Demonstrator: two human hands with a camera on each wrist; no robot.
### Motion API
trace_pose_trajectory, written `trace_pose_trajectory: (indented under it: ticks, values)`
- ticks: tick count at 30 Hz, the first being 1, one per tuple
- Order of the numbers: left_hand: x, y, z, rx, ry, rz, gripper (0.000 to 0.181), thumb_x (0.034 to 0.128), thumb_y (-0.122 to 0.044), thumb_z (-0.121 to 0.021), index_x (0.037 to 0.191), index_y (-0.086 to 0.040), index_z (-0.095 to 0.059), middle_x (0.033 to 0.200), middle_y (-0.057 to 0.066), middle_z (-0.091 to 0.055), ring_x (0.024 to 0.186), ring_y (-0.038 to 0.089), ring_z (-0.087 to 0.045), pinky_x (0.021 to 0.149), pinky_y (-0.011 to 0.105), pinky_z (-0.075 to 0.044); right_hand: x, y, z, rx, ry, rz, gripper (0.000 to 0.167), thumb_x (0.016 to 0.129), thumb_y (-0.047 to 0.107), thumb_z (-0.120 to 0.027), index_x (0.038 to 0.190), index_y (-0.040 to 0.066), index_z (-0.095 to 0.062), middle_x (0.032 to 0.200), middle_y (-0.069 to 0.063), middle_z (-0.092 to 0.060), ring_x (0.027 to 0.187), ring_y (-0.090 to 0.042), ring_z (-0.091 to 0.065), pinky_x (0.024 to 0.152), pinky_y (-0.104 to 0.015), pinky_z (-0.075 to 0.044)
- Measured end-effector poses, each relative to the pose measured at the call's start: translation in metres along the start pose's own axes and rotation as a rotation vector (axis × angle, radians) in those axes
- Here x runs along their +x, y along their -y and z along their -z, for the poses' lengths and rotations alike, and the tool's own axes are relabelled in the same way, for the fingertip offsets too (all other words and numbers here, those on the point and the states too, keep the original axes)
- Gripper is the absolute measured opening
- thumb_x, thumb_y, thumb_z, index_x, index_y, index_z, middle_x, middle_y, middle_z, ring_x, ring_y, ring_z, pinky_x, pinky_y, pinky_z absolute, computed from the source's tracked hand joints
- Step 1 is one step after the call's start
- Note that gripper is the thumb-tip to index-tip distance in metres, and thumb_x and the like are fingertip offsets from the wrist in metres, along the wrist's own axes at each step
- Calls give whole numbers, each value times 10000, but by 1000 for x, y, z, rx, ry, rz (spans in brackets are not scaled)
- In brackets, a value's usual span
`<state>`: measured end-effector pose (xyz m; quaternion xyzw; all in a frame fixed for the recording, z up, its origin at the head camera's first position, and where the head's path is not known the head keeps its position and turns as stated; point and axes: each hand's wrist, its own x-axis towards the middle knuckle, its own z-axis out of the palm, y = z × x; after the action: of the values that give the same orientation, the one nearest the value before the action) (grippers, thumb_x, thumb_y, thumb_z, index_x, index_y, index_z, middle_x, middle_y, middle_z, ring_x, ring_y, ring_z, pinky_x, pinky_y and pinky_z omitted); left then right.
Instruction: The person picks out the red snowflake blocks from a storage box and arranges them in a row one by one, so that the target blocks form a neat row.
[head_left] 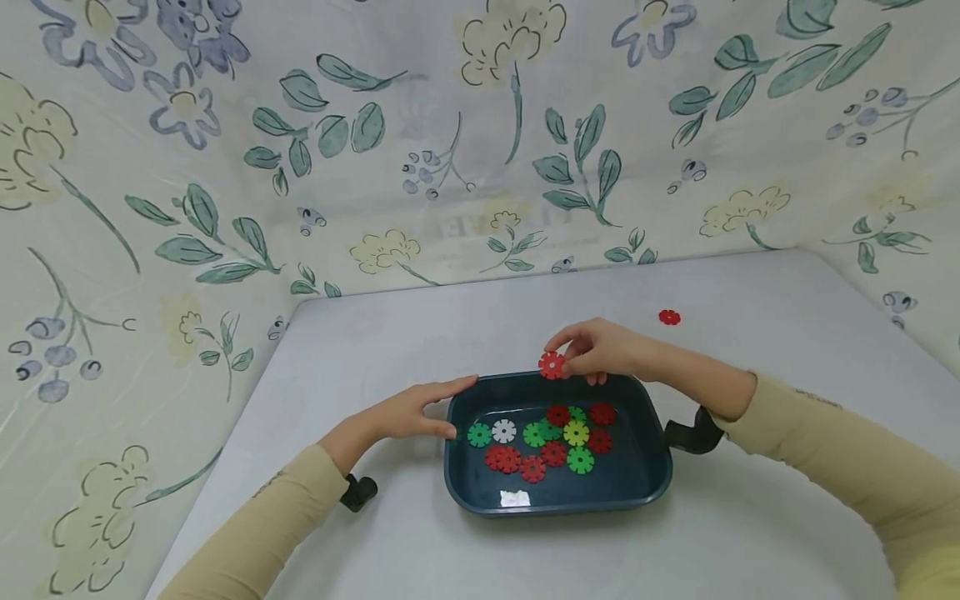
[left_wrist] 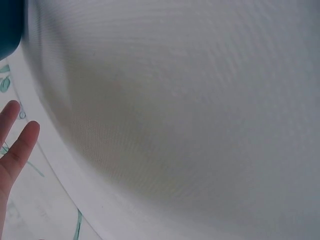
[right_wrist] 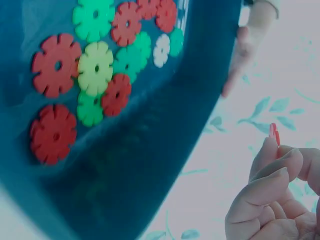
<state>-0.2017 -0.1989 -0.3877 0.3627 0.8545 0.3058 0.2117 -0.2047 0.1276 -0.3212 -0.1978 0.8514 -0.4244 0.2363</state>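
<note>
A dark blue tray point(head_left: 480, 492) holds several notched plastic discs, such as a white disc point(head_left: 504, 431), a yellow disc point(head_left: 576, 432) and a red disc point(head_left: 533, 469), with green ones among them. Over the tray's far rim my right hand point(head_left: 600, 348) pinches a red notched disc point(head_left: 551, 365) between thumb and fingers. In the right wrist view that pinched disc point(right_wrist: 274, 134) shows nearly edge-on. My left hand point(head_left: 420, 410) rests at the tray's left rim, fingers extended and thumb apart. Only some fingers point(left_wrist: 22, 147) of it appear in the left wrist view.
Another red disc point(head_left: 670, 317) lies on the white table point(head_left: 390, 333) beyond the tray, to the right. Dark wrist straps point(head_left: 693, 432) show at both sleeves. A flower-patterned cloth point(head_left: 450, 208) rises behind the table's far edge.
</note>
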Motion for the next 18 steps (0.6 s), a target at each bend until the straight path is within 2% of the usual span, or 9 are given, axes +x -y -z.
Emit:
trace_pose_trajectory:
  ticks: [3, 9, 18]
  values:
    - [0, 0, 0, 2, 0, 10, 743, 825, -247, -672, 1449, -169, -277, 1492, 41, -278, 1369, 254, -252, 1051, 521, -261, -5, -5, 10, 14, -36, -16, 376, 854, 132, -616, 1216, 59, -542, 842, -155, -593, 570, -177, -509, 560, -252, -459]
    - [-1, 0, 0, 4, 1, 12, 745, 825, -263, -672, 1449, -162, -278, 1490, 51, -281, 1366, 264, -257, 1047, 527, -263, -14, -15, 32, 45, -101, -29, 412, 861, 159, -616, 1238, 29, -512, 824, -49, -621, 583, -177, -509, 546, -256, -451]
    - [0, 1, 0, 13, -5, 21, 744, 821, -221, -678, 1448, -171, -281, 1493, 33, -275, 1371, 241, -248, 1057, 510, -256, -20, -41, 63, 64, -239, -75, 462, 880, 217, -604, 1277, 24, -469, 923, -80, -629, 608, -159, -507, 587, -268, -476]
